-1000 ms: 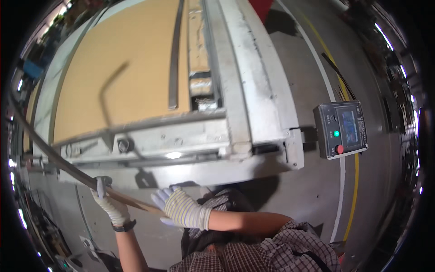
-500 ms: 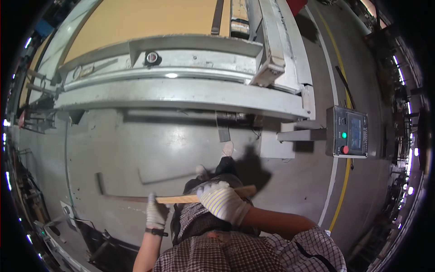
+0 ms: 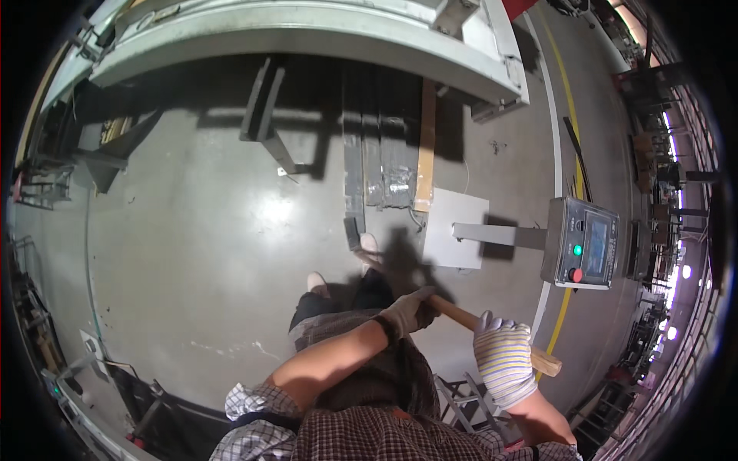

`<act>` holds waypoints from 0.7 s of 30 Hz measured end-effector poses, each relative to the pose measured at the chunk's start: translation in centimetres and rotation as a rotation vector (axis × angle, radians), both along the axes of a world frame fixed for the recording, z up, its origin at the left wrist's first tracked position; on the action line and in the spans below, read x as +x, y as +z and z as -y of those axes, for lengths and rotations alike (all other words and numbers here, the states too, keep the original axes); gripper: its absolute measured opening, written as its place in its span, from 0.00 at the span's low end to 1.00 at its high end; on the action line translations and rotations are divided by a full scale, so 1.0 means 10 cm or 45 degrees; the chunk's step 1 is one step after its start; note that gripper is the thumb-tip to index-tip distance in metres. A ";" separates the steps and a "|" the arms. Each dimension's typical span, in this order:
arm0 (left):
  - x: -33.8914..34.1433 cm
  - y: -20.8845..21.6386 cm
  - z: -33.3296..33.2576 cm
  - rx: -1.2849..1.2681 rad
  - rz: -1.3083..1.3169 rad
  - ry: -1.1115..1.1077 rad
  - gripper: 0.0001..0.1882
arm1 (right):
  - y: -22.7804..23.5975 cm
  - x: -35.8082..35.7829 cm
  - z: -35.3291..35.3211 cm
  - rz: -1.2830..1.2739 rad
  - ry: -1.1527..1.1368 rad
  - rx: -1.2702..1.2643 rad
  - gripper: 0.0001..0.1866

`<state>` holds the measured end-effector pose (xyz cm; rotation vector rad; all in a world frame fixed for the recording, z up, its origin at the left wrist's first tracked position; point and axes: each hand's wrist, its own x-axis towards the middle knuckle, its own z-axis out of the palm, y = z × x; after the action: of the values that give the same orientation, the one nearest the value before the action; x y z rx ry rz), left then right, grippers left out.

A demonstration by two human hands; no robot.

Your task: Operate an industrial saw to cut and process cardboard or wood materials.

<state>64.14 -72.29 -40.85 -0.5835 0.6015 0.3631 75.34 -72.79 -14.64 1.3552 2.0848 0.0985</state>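
- Both grips close around one wooden stick (image 3: 492, 329): left hand (image 3: 410, 311) near its hidden front end, right hand (image 3: 503, 361) further back.
- Grey floor (image 3: 200, 253) lies below; a control panel (image 3: 582, 243) stands right.

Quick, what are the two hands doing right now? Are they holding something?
Left hand: closed, fingers wrapped around the wooden stick.
Right hand: closed around the same wooden stick, nearer its end.

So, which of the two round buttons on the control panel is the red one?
The lower button, near the control panel's bottom edge; the green button sits above it.
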 end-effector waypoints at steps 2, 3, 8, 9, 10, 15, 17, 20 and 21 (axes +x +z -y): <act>0.24 -0.07 0.07 0.083 -0.033 -0.037 0.13 | -0.17 0.28 0.14 0.140 0.095 0.086 0.11; 0.34 -0.11 0.10 0.166 -0.077 -0.060 0.13 | -0.28 0.41 0.17 0.139 0.089 0.083 0.11; 0.54 -0.36 0.12 0.365 -0.068 -0.095 0.14 | -1.09 1.37 0.04 0.112 -0.034 0.129 0.08; 0.58 -0.50 0.18 0.212 -0.191 -0.132 0.16 | -1.30 1.62 0.01 0.119 0.018 0.123 0.09; 0.46 -0.40 0.26 0.342 -0.322 -0.153 0.18 | -1.37 1.85 0.07 0.138 -0.044 0.107 0.09; 0.24 -1.03 0.57 0.395 -0.453 -0.063 0.14 | -2.01 3.21 0.38 0.442 -0.112 0.041 0.12; -0.03 -0.76 0.16 0.338 -0.583 -0.149 0.13 | -1.53 3.01 0.05 0.365 -0.267 -0.057 0.14; -0.10 -0.97 0.74 0.212 -0.763 -0.026 0.12 | -1.31 2.51 0.10 -0.061 -0.202 0.120 0.23; -0.43 -0.75 -0.08 0.282 -0.866 0.036 0.13 | -1.26 2.14 -0.49 -0.295 -0.340 0.166 0.27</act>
<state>59.87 -71.46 -48.40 -0.2434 1.1873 0.6545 96.76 -67.89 -27.19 1.7853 2.0892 -0.0379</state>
